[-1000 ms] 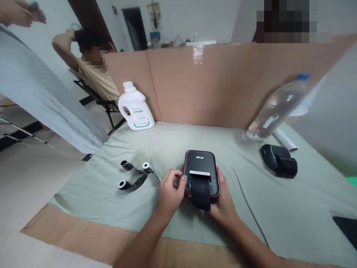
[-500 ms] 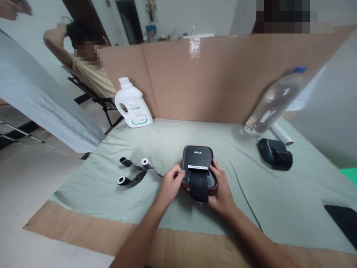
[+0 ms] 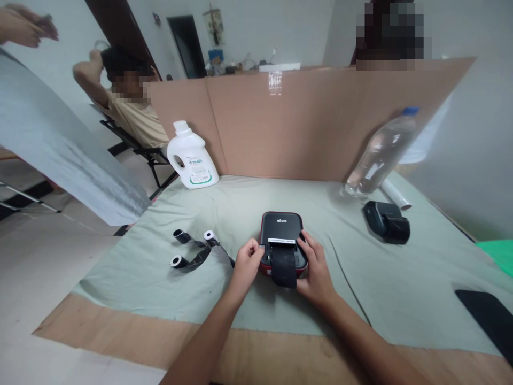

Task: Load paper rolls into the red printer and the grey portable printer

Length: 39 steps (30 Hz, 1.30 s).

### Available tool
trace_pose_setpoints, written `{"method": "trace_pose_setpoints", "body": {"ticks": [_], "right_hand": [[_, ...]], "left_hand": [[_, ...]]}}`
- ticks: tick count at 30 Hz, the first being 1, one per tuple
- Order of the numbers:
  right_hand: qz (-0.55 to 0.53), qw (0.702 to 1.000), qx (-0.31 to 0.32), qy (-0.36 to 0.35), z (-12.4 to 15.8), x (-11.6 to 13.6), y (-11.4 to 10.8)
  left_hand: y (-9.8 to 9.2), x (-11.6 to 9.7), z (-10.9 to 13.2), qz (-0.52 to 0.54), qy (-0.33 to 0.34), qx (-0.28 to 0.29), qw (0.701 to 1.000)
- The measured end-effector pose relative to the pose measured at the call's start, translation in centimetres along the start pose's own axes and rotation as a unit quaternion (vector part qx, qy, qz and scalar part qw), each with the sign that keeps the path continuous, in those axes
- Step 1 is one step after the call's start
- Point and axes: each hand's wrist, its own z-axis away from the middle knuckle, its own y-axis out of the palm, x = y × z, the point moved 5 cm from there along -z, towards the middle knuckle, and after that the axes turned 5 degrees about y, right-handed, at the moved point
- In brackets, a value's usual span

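Note:
A black portable label printer [image 3: 281,224] with a red rim lies on the cloth in front of me. From its slot a wide black strip [image 3: 284,267] hangs over the near edge, below a narrow white printed strip [image 3: 281,241]. My left hand [image 3: 247,261] has curled fingers and a thumb pressed to the printer's left edge, by a small grey part. Around the right side, my right hand [image 3: 316,264] grips the casing, with fingers on top and thumb near the front edge. Left of my left hand lie several small rolls [image 3: 178,261] with dark ribbon.
A white jug [image 3: 193,166] stands at the back left, against a cardboard partition [image 3: 280,128]. A clear bottle [image 3: 380,155] leans at the back right, near another black device [image 3: 387,222]. A dark flat object [image 3: 484,315] lies far right. A person [image 3: 134,117] sits beyond.
The whole view has shifted slightly with my head. Both hands keep their places on the printer, and nothing has been picked up or let go.

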Motion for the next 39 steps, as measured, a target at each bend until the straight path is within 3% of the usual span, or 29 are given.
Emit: {"method": "trace_pose_setpoints", "body": {"ticks": [8,14,21,27,32,39], "right_hand": [[0.077,0.996,-0.017,-0.049,-0.2,0.2,-0.7],[0.103,0.992,-0.024,-0.061,-0.3,0.6,-1.0],[0.093,0.994,-0.018,-0.056,-0.1,0.7,-0.8],[0.081,0.995,-0.017,-0.055,-0.1,0.6,-0.6],[0.080,0.995,-0.022,-0.063,-0.2,0.9,-0.8],[0.068,0.996,-0.017,-0.051,-0.3,0.9,-0.5]], "left_hand": [[0.3,0.4,0.1,0.069,-0.006,-0.040,0.997],[0.4,0.3,0.4,0.085,-0.002,-0.038,0.996],[-0.2,-0.2,0.4,0.060,0.038,-0.023,0.997],[-0.4,-0.7,0.6,0.035,0.051,-0.042,0.997],[-0.2,-0.5,0.5,0.055,0.012,-0.044,0.997],[0.2,-0.4,-0.6,0.087,-0.073,0.012,0.993]]}}
